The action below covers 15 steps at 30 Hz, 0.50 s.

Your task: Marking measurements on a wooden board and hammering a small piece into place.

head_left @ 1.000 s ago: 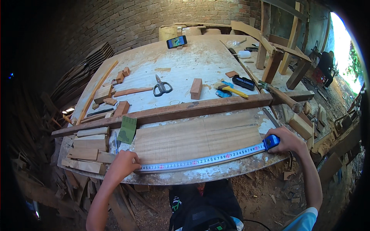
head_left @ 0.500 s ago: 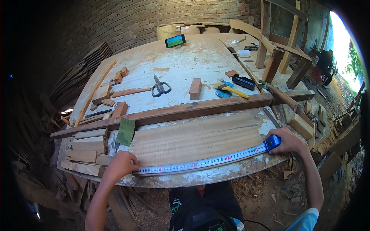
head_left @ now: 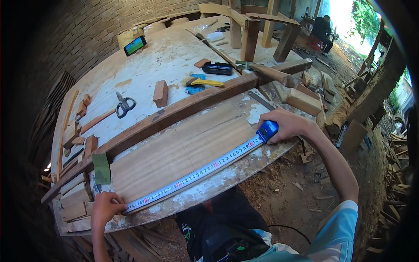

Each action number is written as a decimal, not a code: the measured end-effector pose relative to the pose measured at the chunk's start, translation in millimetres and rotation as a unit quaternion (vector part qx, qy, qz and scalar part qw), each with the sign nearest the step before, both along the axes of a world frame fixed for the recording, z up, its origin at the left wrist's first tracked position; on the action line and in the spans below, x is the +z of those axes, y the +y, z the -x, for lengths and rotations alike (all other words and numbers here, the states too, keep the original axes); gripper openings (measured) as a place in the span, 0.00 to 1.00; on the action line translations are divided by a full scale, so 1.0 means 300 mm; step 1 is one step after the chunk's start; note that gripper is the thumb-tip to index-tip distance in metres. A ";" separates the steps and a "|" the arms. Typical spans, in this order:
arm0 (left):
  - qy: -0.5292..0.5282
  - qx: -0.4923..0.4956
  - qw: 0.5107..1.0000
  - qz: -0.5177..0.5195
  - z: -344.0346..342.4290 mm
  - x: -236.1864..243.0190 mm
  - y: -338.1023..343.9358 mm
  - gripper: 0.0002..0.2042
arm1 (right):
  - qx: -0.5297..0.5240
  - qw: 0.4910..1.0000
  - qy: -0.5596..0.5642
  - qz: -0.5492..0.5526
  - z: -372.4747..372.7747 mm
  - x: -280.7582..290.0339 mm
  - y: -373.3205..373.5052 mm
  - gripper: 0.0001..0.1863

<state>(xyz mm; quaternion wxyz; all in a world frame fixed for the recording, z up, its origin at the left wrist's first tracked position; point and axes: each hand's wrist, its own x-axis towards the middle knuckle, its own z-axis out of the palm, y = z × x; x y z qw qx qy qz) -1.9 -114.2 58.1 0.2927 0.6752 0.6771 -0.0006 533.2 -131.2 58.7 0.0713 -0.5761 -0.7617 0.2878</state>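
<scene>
Left hand [head_left: 107, 207]: eight o'clock from the plank [head_left: 152, 163], pinching the tape blade [head_left: 196, 174]
Right hand [head_left: 286, 124]: between two and three, gripping the blue tape measure [head_left: 267, 131]
Scissors [head_left: 125, 107]: ten o'clock, past that long beam [head_left: 187, 108]
Brush [head_left: 207, 82]: one o'clock, yellow-handled
Smartphone [head_left: 135, 45]: over at eleven, propped up, screen lit

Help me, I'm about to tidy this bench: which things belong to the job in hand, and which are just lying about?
In use:
- blue tape measure: left hand at its end, right hand on its body
- wide board, along whose edge it stretches

Apparently just lying about:
- scissors
- yellow-handled brush
- reddish wooden block
</scene>
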 end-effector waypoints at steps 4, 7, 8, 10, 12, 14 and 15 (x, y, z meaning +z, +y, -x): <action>-0.024 0.018 0.999 0.019 0.004 -0.004 0.000 0.06 | 0.000 1.000 0.009 -0.013 -0.009 -0.020 -0.009 0.23; -0.024 0.025 0.999 0.018 0.007 -0.009 -0.002 0.07 | 0.002 1.000 0.020 -0.021 -0.010 -0.021 -0.014 0.24; -0.024 0.027 0.999 0.016 0.008 -0.007 -0.006 0.07 | 0.004 1.000 0.020 -0.023 -0.007 -0.019 -0.013 0.24; -0.019 0.014 1.000 -0.001 0.012 -0.003 -0.015 0.07 | 0.002 0.999 0.028 -0.023 0.001 -0.016 -0.011 0.24; -0.005 0.009 1.000 -0.006 0.002 0.009 -0.026 0.07 | 0.009 0.999 0.029 -0.040 0.007 -0.020 -0.010 0.23; 0.013 0.016 1.000 -0.016 -0.001 0.022 -0.038 0.07 | 0.029 0.997 0.034 -0.061 0.014 -0.028 0.005 0.22; 0.028 -0.001 0.999 -0.024 0.003 0.016 -0.040 0.07 | 0.021 0.997 0.043 -0.062 0.016 -0.034 0.006 0.22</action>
